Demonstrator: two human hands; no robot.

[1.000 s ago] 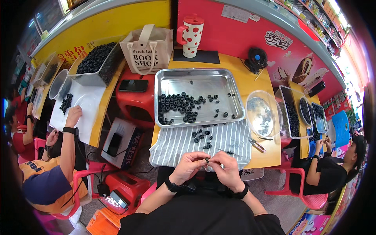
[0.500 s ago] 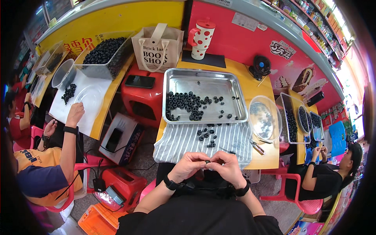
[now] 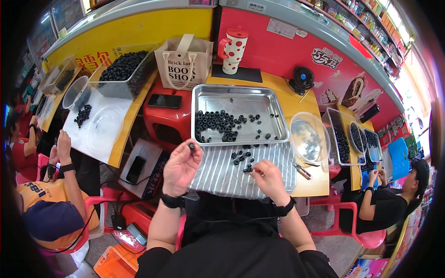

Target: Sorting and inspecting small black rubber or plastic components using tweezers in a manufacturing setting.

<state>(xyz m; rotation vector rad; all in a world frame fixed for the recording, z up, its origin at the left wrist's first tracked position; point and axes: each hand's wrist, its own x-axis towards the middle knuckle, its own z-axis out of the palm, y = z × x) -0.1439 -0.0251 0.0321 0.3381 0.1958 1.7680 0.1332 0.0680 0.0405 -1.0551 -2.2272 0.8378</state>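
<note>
Fingers of the left hand clamped on one black piece

That piece sits at the left fingertips, raised just before the near left corner of the metal tray. To their right, the right hand has thumb and fingers close together beside loose black pieces on a striped cloth; whether they grip one, I cannot tell. Right of these fingers, a red-handled tool and a clear round tub rest on the yellow bench. Beyond both hands, the tray carries more small black parts, gathered mostly toward its left side. Past it, a beige bag bears large dark lettering, and a red-spotted white cup stands to its right. Farthest, a yellow panel shows red characters; a red panel has a pale paper label.
</note>
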